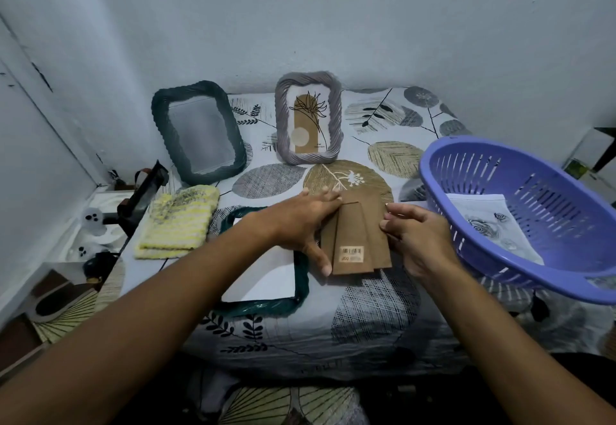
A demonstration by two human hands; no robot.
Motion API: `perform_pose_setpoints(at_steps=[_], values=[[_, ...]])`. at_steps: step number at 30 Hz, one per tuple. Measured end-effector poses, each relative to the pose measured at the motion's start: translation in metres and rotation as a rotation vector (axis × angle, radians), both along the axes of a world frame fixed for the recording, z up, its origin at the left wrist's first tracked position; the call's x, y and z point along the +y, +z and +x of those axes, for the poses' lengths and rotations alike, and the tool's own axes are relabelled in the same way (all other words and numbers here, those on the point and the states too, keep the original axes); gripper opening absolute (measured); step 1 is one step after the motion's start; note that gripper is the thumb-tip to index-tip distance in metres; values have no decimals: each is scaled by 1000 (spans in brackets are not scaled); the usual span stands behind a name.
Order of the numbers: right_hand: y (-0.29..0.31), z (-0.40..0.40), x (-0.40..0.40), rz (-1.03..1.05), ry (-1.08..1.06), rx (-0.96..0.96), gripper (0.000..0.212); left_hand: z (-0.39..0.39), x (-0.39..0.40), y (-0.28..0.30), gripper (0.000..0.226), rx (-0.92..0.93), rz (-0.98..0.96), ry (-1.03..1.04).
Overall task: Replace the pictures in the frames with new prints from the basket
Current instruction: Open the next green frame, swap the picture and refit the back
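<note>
A brown cardboard frame backing [358, 234] with a barcode label and a fold-out stand is held above the table centre. My left hand [300, 221] grips its left edge, thumb near the bottom corner. My right hand [411, 234] pinches its right edge. Under my left wrist a dark green frame [266, 308] lies face down with a white sheet [263, 278] in it. A grey frame [308, 118] with a plant picture stands at the back. A dark empty frame [198, 131] leans at the back left. The purple basket [500, 171] on the right holds a rose print [490, 224].
A folded yellow and white cloth [178, 221] lies left of the green frame. Off the table's left edge sit dark objects and a white tray [96, 221]. Walls close in behind and on the left. The table carries a leaf-patterned cloth [373, 311].
</note>
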State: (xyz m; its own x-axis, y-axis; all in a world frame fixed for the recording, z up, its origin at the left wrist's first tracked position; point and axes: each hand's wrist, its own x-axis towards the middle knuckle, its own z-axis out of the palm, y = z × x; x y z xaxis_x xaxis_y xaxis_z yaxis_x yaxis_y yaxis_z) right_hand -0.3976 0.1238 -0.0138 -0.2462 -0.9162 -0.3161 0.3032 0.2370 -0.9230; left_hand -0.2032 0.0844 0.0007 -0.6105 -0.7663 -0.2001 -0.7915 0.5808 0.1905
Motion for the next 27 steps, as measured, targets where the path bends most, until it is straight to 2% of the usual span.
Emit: perform_pose_setpoints(at_steps=[2,5,9,10,12,15,20,25,27], values=[[3,1,1,-13,-7,-28,26,4,3,11,127,111,5,65],[8,9,4,-28,-5,-68,25,17,13,22,117,424,17,236],[16,25,8,-55,33,-112,25,35,33,18,70,733,-183,532],[18,30,9,-56,49,-126,25,39,38,17,58,811,-146,609],[19,41,9,-48,81,-151,24,47,48,18,42,982,69,741],[17,58,7,-30,110,-167,25,61,61,19,28,1151,294,849],[17,77,7,-6,246,-103,23,85,72,15,19,1234,319,967],[18,85,5,23,432,235,23,104,77,11,18,1212,337,1004],[18,88,3,25,471,300,25,107,79,10,18,1197,346,1011]])
